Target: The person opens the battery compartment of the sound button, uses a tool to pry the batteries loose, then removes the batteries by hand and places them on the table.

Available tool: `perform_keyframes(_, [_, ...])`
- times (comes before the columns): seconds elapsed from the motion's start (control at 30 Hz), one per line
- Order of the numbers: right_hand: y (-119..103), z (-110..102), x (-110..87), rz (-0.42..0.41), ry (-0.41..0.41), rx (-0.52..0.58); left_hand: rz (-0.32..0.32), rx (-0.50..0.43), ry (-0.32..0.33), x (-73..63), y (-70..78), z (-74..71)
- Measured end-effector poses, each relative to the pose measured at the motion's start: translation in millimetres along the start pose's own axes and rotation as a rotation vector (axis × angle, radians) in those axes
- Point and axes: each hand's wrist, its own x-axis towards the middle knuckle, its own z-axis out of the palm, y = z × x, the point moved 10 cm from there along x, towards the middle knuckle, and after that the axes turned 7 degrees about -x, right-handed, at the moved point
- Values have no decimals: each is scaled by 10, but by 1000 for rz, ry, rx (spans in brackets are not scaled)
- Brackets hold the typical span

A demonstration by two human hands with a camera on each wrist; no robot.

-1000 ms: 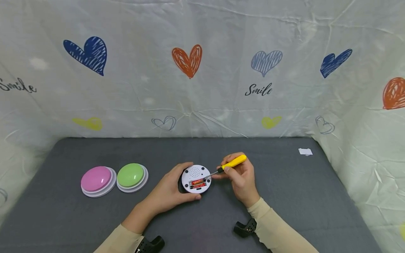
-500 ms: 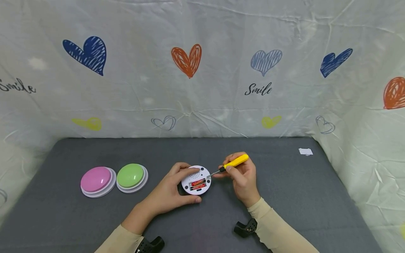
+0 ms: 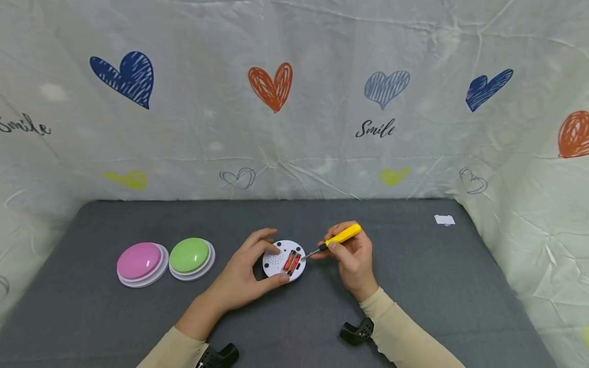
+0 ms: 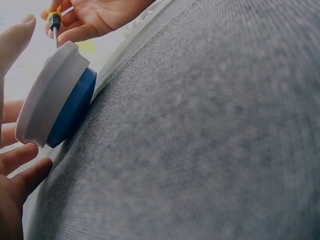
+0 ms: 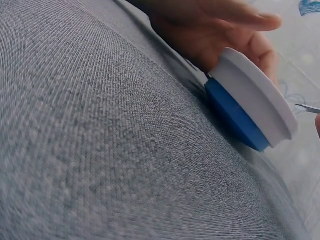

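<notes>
A round push button (image 3: 271, 263) lies upside down on the table, its white base up and its blue dome (image 5: 232, 117) beneath. Two red batteries (image 3: 292, 262) sit in its uncovered compartment. My left hand (image 3: 246, 271) grips the button from the left, with a finger over its face and the thumb at the near edge. In my right hand (image 3: 352, 260) is a screwdriver with a yellow handle (image 3: 344, 233). Its metal tip (image 5: 301, 107) points at the base beside the batteries; whether it touches, I cannot tell.
Left of my hands stand a pink push button (image 3: 139, 260) and a green push button (image 3: 189, 255), both dome up. A small white piece (image 3: 444, 220) lies at the far right of the grey table (image 3: 405, 286). Behind hangs a white curtain (image 3: 313, 133) printed with hearts.
The upside-down button has turned counterclockwise, so its batteries now slant steeply. My left index finger has moved onto its face and the thumb onto its near edge. The screwdriver has barely moved.
</notes>
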Motion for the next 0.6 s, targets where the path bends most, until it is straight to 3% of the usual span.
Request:
perform_keyframes(0.43, [-73, 36, -10, -59, -1, -26, 17, 22, 3, 1, 44, -11])
perform_keyframes(0.6, [-91, 67, -27, -69, -15, -54, -14, 50, -22, 10, 39, 18])
